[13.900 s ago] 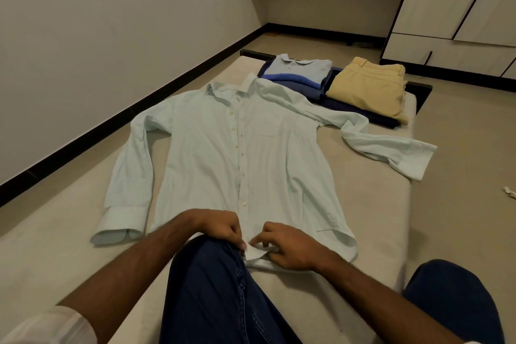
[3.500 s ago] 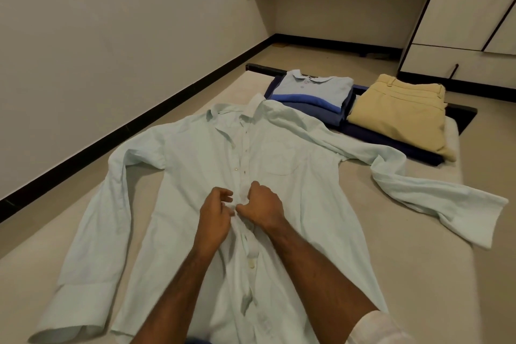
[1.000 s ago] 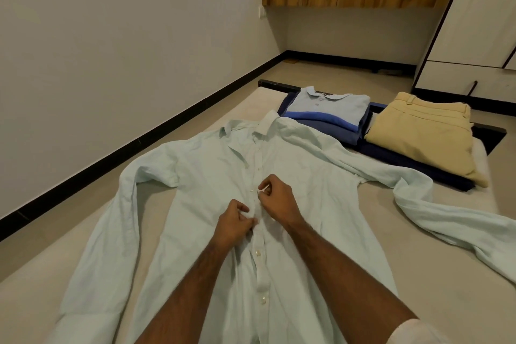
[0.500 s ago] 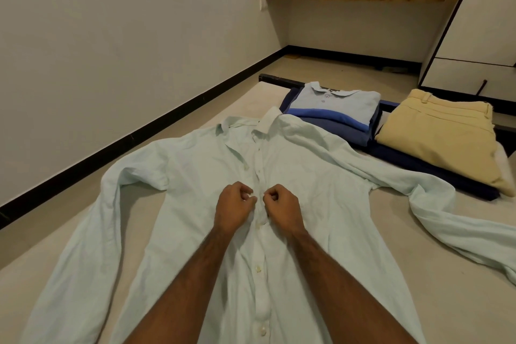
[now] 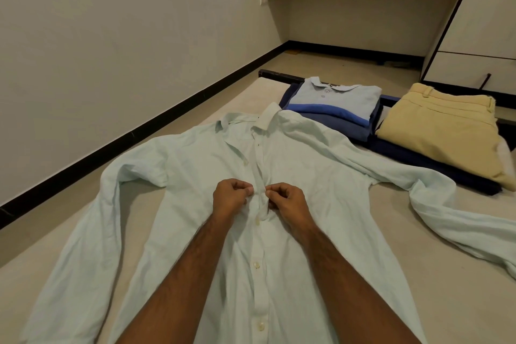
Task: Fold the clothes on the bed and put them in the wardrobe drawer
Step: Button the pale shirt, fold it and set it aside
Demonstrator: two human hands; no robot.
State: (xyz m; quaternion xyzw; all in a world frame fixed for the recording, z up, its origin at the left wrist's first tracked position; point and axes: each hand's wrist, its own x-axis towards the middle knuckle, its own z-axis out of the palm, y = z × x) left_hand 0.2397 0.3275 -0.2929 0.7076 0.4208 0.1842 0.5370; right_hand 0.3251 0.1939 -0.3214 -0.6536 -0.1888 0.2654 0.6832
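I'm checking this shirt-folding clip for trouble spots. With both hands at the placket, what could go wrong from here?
The left hand and right hand pinch the pale green shirt at its placket; a crooked pull might misalign the button. The right sleeve trails toward the mattress edge and may slide off. The collar lies close to the folded polo stack, so folding could disturb it.

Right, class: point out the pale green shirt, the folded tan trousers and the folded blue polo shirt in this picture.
pale green shirt (image 5: 312,165): head view, on the chest panel right of the placket.
folded tan trousers (image 5: 435,126): head view, on the middle of the top fold.
folded blue polo shirt (image 5: 339,98): head view, on the light blue chest below the collar.
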